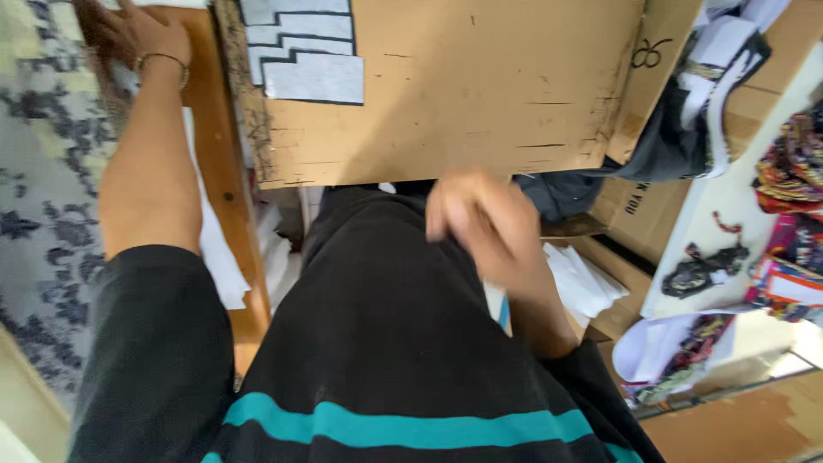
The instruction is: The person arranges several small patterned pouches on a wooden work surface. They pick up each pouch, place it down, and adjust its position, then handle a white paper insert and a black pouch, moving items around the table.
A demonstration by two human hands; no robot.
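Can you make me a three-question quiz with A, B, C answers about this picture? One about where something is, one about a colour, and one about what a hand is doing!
1. Where do the stacked grey paper pieces lie?
A. on the flat brown cardboard sheet
B. on the floor
C. in a hand

2. What colour is the stripe on the black shirt?
A. red
B. teal
C. yellow

3. What is the left hand, with its thin bracelet, doing?
A. holding scissors
B. resting at the wooden board's far end
C. pressing the shirt

Answers: 1 A, they sit on the cardboard's top corner. 2 B, the band is blue-green. 3 B, it is stretched out there; the blurred right hand is by the shirt.
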